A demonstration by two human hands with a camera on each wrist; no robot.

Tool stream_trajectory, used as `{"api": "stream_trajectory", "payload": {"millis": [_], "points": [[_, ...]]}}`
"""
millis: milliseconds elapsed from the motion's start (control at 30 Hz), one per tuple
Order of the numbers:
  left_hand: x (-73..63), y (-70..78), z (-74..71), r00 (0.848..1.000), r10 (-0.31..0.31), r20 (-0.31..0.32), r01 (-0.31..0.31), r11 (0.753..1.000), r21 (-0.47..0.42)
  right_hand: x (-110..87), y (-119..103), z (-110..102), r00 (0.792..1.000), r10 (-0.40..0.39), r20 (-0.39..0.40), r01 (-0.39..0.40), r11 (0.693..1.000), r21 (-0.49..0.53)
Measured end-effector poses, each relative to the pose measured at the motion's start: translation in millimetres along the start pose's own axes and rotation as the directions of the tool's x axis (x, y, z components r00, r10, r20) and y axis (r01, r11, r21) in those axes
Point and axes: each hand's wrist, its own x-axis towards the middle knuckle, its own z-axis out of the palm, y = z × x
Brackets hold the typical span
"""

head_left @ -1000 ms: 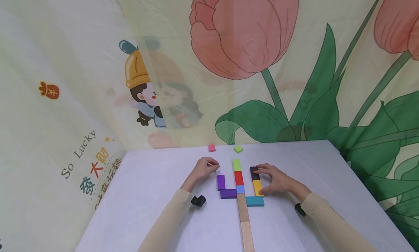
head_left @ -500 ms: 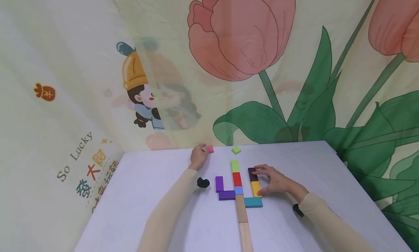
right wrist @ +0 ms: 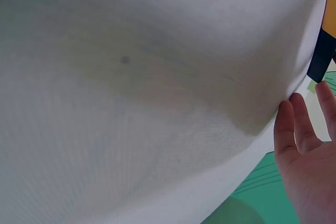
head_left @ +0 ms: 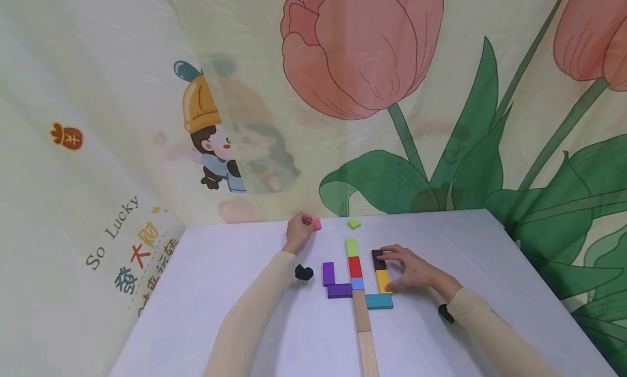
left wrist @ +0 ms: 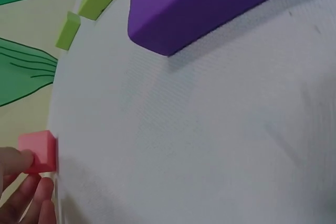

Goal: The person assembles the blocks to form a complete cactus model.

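At the table's far edge, my left hand [head_left: 300, 233] has its thumb and fingers at a small pink block [head_left: 317, 224]. In the left wrist view the thumb presses the pink block [left wrist: 41, 151], with the other fingers curled below it. My right hand [head_left: 413, 270] rests beside a black block [head_left: 377, 260] and a yellow block [head_left: 383, 281] laid end to end. Its forefinger touches the black one; its thumb lies against the yellow one. In the right wrist view, a fingertip meets the black block [right wrist: 321, 56] and the other fingers are loosely extended.
A central line runs from a green block [head_left: 351, 247] through red [head_left: 355, 267] and blue [head_left: 357, 283] to wooden blocks [head_left: 361, 310]. Purple blocks [head_left: 328, 274] lie left, a teal block [head_left: 379, 301] right. A loose green block [head_left: 354, 223] sits near the far edge.
My left hand has moved forward from beside the purple blocks to the pink block at the far edge, closing on it. My right hand has stayed at the black and yellow blocks.
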Motion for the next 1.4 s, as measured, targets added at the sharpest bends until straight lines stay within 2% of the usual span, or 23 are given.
{"api": "stream_trajectory", "payload": {"millis": [133, 267, 367, 533, 667, 833, 1133, 1400], "points": [[-0.3, -1.0, -2.0, 0.998, 0.057, 0.028, -0.055, 0.997, -0.061, -0.7, -0.3, -0.9, 1.0, -0.004, -0.004, 0.004, 1.0, -0.006], [-6.9, -2.1, -8.4, 0.986, 0.117, 0.114, -0.106, 0.989, -0.105, -0.9, 0.2, -0.1, 1.0, -0.004, -0.007, 0.004, 1.0, -0.011], [-16.2, -3.0, -14.8, 0.964, 0.159, 0.212, -0.134, 0.983, -0.127, -1.3, 0.8, 0.3, 1.0, -0.003, -0.008, 0.003, 1.0, -0.012], [-33.5, -4.3, -20.4, 0.912, 0.192, 0.363, -0.156, 0.98, -0.127, -2.6, 1.7, 0.3, 1.0, -0.002, -0.008, 0.002, 1.0, -0.01], [-44.0, -5.6, -19.5, 0.879, 0.204, 0.43, -0.168, 0.978, -0.122, -3.6, 2.2, 0.4, 1.0, -0.005, -0.004, 0.005, 1.0, -0.013], [-50.6, -6.4, -17.7, 0.854, 0.213, 0.474, -0.18, 0.977, -0.114, -3.3, 1.9, 1.1, 1.0, -0.008, -0.004, 0.008, 1.0, -0.016], [-53.3, -6.1, -18.7, 0.847, 0.184, 0.499, -0.167, 0.983, -0.078, -1.5, 1.3, 0.8, 1.0, -0.009, -0.008, 0.008, 1.0, -0.024], [-53.3, -6.5, -18.8, 0.853, 0.153, 0.499, -0.141, 0.988, -0.063, 0.1, 0.7, -0.4, 1.0, -0.025, -0.006, 0.025, 0.999, -0.02]]}}
